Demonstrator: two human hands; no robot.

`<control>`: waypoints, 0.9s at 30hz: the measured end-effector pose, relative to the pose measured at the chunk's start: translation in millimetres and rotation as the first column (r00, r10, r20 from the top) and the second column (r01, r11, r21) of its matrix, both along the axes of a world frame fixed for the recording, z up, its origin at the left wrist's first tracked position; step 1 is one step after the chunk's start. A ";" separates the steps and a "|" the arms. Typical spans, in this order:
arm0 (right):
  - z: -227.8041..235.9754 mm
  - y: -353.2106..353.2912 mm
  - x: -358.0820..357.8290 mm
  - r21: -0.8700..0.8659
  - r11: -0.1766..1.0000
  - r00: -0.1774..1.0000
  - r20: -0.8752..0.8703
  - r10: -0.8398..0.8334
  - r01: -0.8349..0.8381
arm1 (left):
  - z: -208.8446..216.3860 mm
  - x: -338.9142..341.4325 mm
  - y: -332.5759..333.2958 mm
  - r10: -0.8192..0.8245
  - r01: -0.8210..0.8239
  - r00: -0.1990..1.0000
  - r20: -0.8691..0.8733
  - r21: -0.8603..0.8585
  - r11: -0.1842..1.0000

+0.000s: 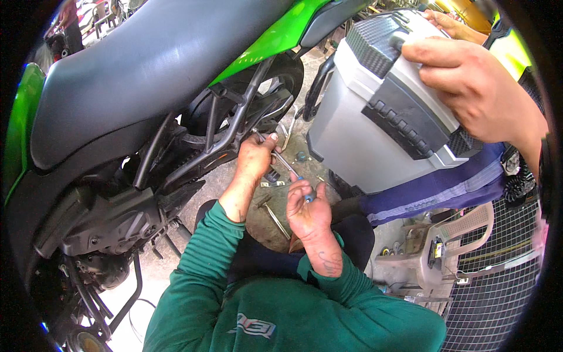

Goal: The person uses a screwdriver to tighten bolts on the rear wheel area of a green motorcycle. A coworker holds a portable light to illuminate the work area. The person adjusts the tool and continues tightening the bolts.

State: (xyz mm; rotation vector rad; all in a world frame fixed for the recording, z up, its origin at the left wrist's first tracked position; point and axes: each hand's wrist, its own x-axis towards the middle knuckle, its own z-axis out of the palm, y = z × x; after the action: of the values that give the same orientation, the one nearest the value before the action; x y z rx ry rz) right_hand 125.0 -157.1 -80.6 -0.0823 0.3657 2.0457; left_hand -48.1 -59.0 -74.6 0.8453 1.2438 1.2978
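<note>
My right hand (309, 214) is closed around the blue handle of a screwdriver (287, 165). Its metal shaft slants up and left toward the motorcycle. Up at the tip end, my left hand (255, 157) pinches the shaft beside the dark tubular frame (237, 120) of the green and black motorcycle (146, 64). My fingers hide the tip and whatever it touches. On my right, another person's hand (475, 85) grips a silver and black side case (358, 132), which stands tilted close to the rear wheel (287, 79). That person's other hand (446, 24) is at the case's far side.
A hammer (272, 217) and small loose parts (272, 183) lie on the floor between my knees. The other person's blue-trousered leg (434, 185) reaches in under the case. Behind it are a beige plastic chair (469, 226) and a black wire grid (498, 287).
</note>
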 end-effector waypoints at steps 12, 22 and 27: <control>-4.8 19.1 14.7 0.157 0.988 0.999 -0.034 0.013 -0.008 | -4.1 4.7 1.5 0.030 -0.031 0.999 0.045 0.025 0.999; -8.4 27.9 25.3 0.306 0.940 0.935 0.352 0.037 -0.152 | -0.8 2.6 1.9 -0.025 0.027 0.996 0.088 -0.018 0.999; -7.8 26.0 24.2 0.283 0.951 0.970 0.236 0.055 -0.123 | 7.9 -1.0 -1.6 -0.046 0.047 0.992 0.122 -0.005 0.999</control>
State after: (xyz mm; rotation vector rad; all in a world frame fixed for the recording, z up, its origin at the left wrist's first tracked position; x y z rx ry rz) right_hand 149.2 -131.1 -88.3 -0.1492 -0.0899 2.1318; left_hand -49.1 -60.5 -66.7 0.7740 1.1263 1.2873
